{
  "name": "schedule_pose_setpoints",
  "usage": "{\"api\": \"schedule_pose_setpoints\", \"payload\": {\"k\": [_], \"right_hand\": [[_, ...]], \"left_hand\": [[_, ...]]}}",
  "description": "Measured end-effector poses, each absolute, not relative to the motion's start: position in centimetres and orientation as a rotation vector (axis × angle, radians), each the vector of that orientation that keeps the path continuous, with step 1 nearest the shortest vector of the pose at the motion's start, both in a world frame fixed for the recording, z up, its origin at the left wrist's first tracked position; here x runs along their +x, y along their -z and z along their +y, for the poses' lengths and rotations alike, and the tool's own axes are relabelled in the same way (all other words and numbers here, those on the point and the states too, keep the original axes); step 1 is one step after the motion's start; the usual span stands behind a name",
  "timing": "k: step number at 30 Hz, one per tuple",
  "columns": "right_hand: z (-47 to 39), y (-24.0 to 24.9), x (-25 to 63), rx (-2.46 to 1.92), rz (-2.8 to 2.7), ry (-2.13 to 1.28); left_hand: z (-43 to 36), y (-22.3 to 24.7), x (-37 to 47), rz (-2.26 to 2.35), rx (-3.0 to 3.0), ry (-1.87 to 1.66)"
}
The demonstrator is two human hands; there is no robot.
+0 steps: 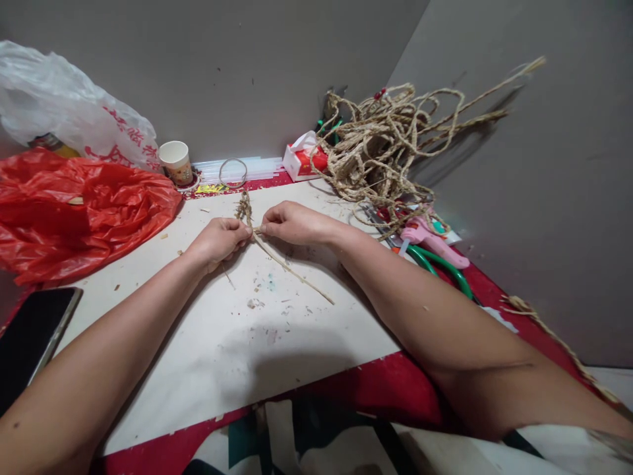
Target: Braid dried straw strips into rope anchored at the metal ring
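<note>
Over the middle of a white board, my left hand and my right hand meet, fingers pinched around a small braided straw piece. Its knotted upper end points away from me, toward the back of the board. A loose pale straw strand runs from between the hands toward the lower right. Another thin end hangs below my left hand. My fingertips hide the spot where the strands cross.
A pile of straw rope lies at the back right, near a tissue box, pink glue gun and green-handled tool. Leftward are a paper cup, red plastic bag and phone. Clear sticks line the wall.
</note>
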State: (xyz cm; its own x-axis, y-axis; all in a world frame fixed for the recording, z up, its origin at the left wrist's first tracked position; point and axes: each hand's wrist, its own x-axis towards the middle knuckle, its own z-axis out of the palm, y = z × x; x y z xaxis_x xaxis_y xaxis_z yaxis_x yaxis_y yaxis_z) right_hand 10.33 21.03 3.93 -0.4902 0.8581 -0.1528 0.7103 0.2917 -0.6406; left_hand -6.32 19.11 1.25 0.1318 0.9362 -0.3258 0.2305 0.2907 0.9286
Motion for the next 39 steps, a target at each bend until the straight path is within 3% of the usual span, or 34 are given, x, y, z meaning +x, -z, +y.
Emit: {"api": "schedule_pose_setpoints", "payload": {"k": [12,19,21,25,31,35,39], "right_hand": [[19.3,-3.7,8.7,-1.41,-2.133,-1.313],[18.0,-3.0,7.7,-1.458,-2.449,-0.602],[17.4,-3.6,7.8,-1.403,-2.57,-0.536],[17.2,-5.7,9.0,-1.076,-2.78,-0.903],[20.3,-4.9,10.0,-1.355,-2.025,-1.01],[21.0,-2.9,9.1,-1.326,-1.82,-1.576],[21.2,-2.3,8.9,-1.374,-1.847,-1.528]], "left_hand": [[19.4,-1.8,-6.7,1.231,1.19,-0.647],[19.4,-1.5,-6.7,1.194,1.169,-0.686],[19.4,-1.4,-6.9,1.185,1.182,-0.68],[19.4,-1.6,-7.3,1.112,1.106,-0.686],[19.5,-1.8,-7.7,0.994,1.061,-0.691],[19.6,-1.6,-7.6,0.937,1.086,-0.696],[19.3,-1.6,-7.4,0.978,1.153,-0.676]]}}
